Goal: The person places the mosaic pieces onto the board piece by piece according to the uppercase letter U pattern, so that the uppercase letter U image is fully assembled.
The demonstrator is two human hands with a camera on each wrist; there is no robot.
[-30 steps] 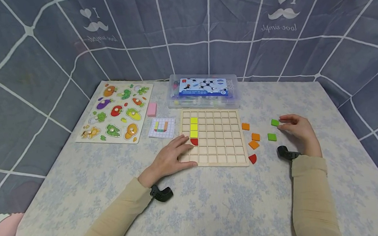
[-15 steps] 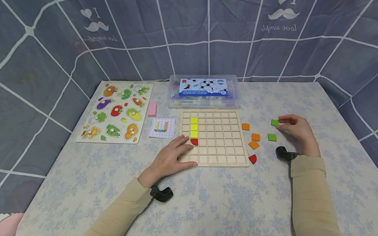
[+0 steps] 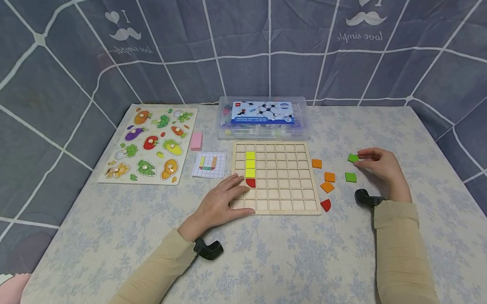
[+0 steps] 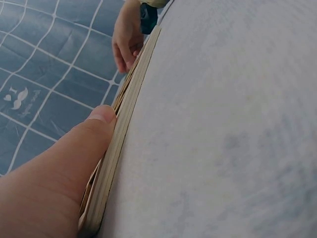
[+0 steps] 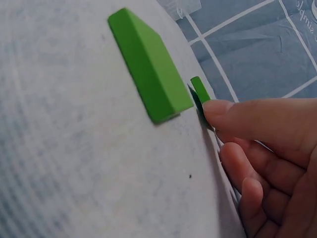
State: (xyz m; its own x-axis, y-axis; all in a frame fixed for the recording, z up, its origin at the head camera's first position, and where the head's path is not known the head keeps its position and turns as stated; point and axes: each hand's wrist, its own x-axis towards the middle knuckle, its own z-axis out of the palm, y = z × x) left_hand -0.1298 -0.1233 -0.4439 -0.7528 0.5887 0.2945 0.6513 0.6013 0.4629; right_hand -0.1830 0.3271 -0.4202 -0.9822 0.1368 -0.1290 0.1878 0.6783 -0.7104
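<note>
My left hand rests on the left side of a wooden grid board, fingers spread and relaxed. In the left wrist view its thumb lies along the board's edge. Three yellow square tiles stand in one column, with a red quarter-round tile below them near my fingertips. Right of the board, my right hand pinches a green square tile between thumb and fingers. The right wrist view shows that tile tilted, partly hidden by the thumb. Another green tile lies flat nearby.
Several orange tiles and a red quarter-round tile lie beside the board. A pattern card, pink block and vegetable puzzle sit to the left. Behind the board stands a clear plastic box.
My right hand has shifted slightly left, and the green tile at its fingertips has moved slightly left and tilted. The left hand stays where it was on the board.
</note>
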